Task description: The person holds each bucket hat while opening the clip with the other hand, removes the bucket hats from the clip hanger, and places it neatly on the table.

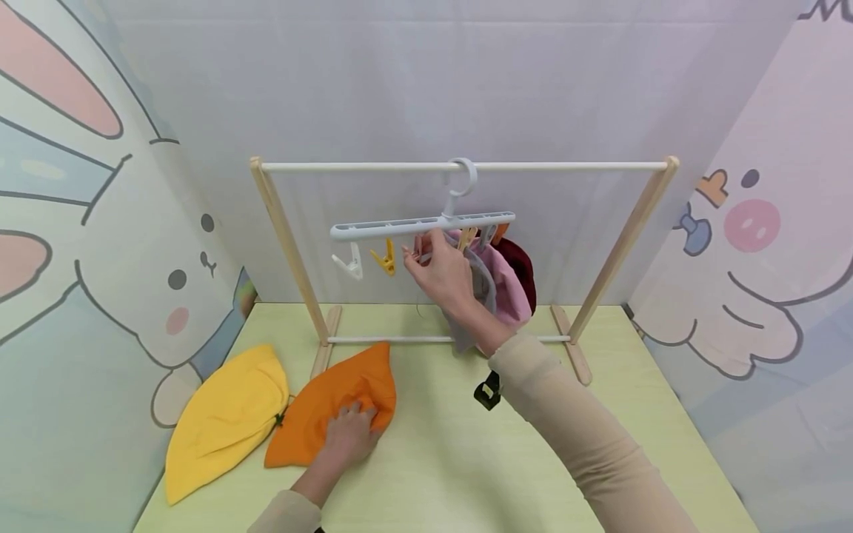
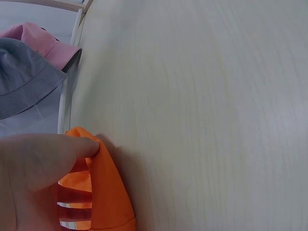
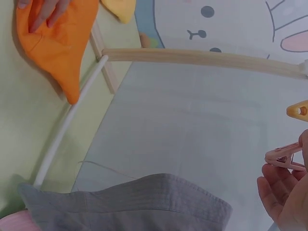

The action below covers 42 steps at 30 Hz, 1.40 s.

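An orange bucket hat (image 1: 313,422) lies on the table with my left hand (image 1: 351,431) on it. In the left wrist view, the thumb (image 2: 86,146) and fingers grip a raised fold of its fabric. Up at the white hanger (image 1: 393,229), my right hand (image 1: 445,274) pinches a pink clothes peg (image 3: 284,156) between thumb and fingers. Beside that hand a grey hat (image 3: 130,207) hangs under a beige peg (image 1: 465,237). A yellow peg (image 1: 385,257) and a white peg (image 1: 352,262) dangle to the left, holding nothing.
A yellow hat (image 1: 226,422) lies left of the orange one. Pink (image 1: 509,289) and dark red (image 1: 520,263) hats hang on the hanger's right half. The hanger hooks over the white rail (image 1: 566,167) of a wooden-legged rack. Printed cloth walls (image 1: 120,259) enclose the table.
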Available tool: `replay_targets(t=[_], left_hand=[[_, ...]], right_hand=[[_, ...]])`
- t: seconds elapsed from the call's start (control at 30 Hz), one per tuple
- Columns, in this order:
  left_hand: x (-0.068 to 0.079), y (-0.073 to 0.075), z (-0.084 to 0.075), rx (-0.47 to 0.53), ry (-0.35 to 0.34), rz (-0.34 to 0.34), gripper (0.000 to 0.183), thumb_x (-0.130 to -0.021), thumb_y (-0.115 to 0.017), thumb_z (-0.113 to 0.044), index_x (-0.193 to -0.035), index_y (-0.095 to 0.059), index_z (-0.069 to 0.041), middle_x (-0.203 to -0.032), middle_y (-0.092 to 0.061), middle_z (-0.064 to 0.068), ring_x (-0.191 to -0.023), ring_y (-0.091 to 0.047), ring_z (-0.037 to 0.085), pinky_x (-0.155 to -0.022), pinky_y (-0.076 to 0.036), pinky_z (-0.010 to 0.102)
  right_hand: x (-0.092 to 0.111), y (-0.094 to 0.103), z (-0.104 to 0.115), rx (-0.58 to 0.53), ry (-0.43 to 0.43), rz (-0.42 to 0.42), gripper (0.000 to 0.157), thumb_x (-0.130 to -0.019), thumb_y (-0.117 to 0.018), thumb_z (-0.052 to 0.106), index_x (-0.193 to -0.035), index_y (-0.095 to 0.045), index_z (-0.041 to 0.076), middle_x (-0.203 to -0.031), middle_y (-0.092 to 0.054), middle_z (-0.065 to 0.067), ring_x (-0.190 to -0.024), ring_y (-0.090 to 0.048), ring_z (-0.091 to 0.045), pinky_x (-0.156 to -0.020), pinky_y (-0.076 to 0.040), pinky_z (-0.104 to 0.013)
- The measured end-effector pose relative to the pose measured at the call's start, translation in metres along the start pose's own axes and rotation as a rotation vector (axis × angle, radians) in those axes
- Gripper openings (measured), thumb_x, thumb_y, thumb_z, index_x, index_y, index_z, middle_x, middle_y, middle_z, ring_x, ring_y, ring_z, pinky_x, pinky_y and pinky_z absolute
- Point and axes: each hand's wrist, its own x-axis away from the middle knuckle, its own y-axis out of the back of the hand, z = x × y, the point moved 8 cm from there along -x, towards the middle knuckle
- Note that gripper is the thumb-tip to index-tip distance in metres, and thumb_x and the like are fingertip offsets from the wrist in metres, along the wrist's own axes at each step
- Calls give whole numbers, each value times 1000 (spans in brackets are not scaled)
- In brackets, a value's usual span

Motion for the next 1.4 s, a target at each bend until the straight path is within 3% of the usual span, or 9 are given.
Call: replay_targets(t=[0.4, 0.83, 1.23, 1.4], left_hand=[[0, 0, -1, -14, -2, -3, 38, -81, -66, -31, -112, -64, -9, -109, -56, 16, -94, -52, 37, -69, -45, 54], [0, -2, 0, 4, 7, 44, 39, -83, -63, -30, -116, -62, -9, -115, -54, 18, -104, -50, 39, -76, -42, 56], [1, 0, -3, -28, -5, 75, 42, -82, -65, -31, -117, -60, -8, -117, -54, 17, -98, -52, 38, -75, -44, 54], [1, 1, -4, -34, -18, 62, 41, -82, -65, -31, -115, -61, -8, -114, -55, 17, -96, -53, 37, -74, -44, 53]], right_hand=[[-1, -3, 0, 7, 12, 5, 27, -88, -56, 40, -95, -49, 15, -83, -66, 3, -65, -62, -7, -55, -46, -24], [1, -1, 4, -5, 53, -19, 29, -89, -55, 39, -101, -51, 13, -85, -68, 2, -66, -64, -8, -53, -47, -24], [2, 2, 3, -21, 54, -16, 30, -88, -54, 46, -97, -54, 18, -84, -65, 5, -64, -60, -5, -54, -46, -23], [5, 4, -1, -36, 42, -10, 24, -89, -56, 39, -101, -56, 18, -88, -67, 5, -69, -62, -5, -59, -48, -24]])
